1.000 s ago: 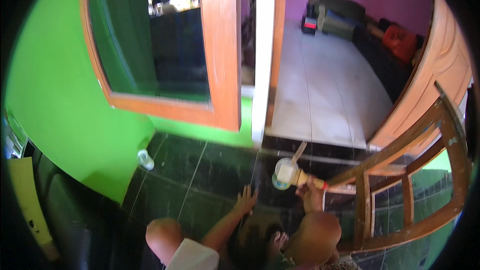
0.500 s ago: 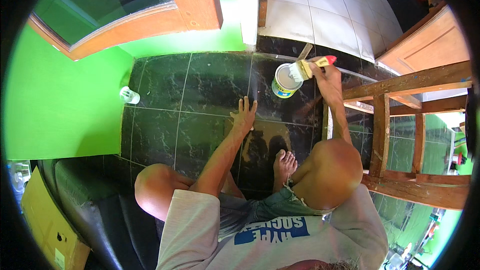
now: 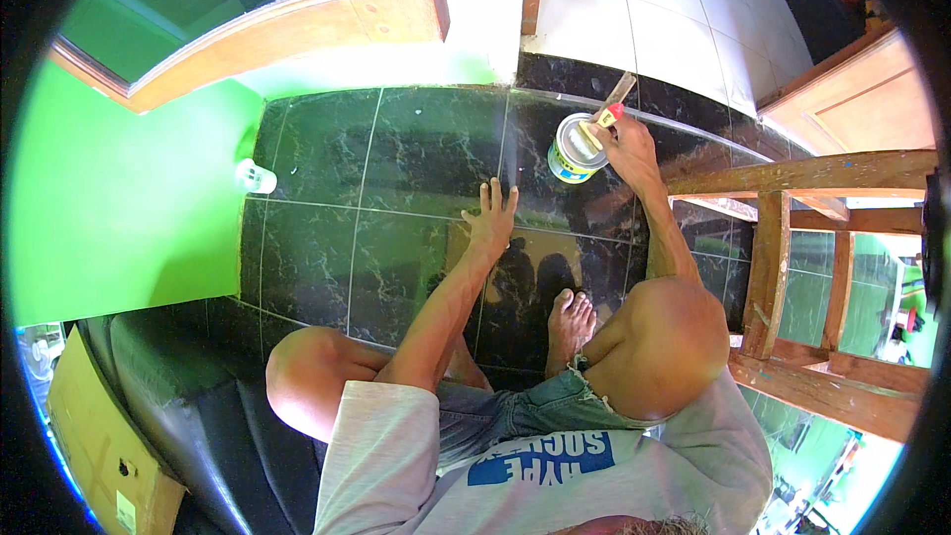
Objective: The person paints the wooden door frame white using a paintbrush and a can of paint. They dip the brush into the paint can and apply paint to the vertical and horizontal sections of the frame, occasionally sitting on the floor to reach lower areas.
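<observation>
My right hand (image 3: 634, 151) grips a paintbrush (image 3: 586, 140) with pale bristles and a red-tipped handle. Its bristles are down at the mouth of a round paint can (image 3: 568, 170); whether they touch the paint, I cannot tell. The can stands on dark tiles and holds something whitish. Just behind it, a flat stick (image 3: 621, 89) slants up; its lower end is hidden. My left hand (image 3: 490, 226) is open, fingers spread, over the floor left of the can and nearer to me. I cannot tell whether it presses on the tiles.
A clear plastic cup (image 3: 257, 177) lies by the green wall (image 3: 119, 208) at the left. Wooden framing (image 3: 768, 272) stands close on my right. A wood-framed glass panel (image 3: 267, 35) is at the far left. A black padded seat (image 3: 188, 396) and a cardboard box (image 3: 104, 436) are near left.
The paintbrush in my right hand has come down and tilted, its bristles now at the can's mouth. My left hand stays spread; the whole view has shifted slightly.
</observation>
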Motion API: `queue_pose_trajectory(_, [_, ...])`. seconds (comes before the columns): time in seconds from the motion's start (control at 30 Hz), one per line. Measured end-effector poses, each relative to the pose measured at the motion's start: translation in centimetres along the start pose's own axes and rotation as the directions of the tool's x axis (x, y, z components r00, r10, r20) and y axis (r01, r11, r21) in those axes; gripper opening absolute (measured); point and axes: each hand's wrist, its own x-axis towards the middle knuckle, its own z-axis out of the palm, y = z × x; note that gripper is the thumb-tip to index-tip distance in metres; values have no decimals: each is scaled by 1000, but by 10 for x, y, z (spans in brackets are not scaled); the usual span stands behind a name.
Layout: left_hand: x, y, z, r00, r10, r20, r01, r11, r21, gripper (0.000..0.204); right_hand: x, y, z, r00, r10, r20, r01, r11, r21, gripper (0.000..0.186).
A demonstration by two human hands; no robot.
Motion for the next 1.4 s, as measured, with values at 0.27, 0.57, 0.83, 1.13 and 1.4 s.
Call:
queue_pose_trajectory(0.27, [1, 2, -9, 999, -4, 50, 7, 999, -53, 136, -2, 9, 3, 1000, 17, 2, -17, 1000, 5, 30])
queue_pose_trajectory(0.57, [1, 3, -10, 998, -11, 64, 13, 999, -38, 135, -12, 26, -9, 988, 90, -129, -68, 985, 160, 26])
queue_pose_trajectory(0.83, [1, 1, -8, 996, -31, 83, 34, 999, -37, 133, -43, 71, 19, 803, 590, 88, -282, 247, 927, 23])
queue_pose_trajectory(1.13, [-7, 5, -37, 991, 0, 135, 11, 997, -80, 97, -50, 110, 38, 788, 465, 404, -280, -314, 907, 24])
queue_pose_trajectory(1.4, [-5, 0, -1, 999, -12, -33, 12, 1000, 0, 135, -22, 43, 3, 961, 227, -161, -64, 745, 664, 24])
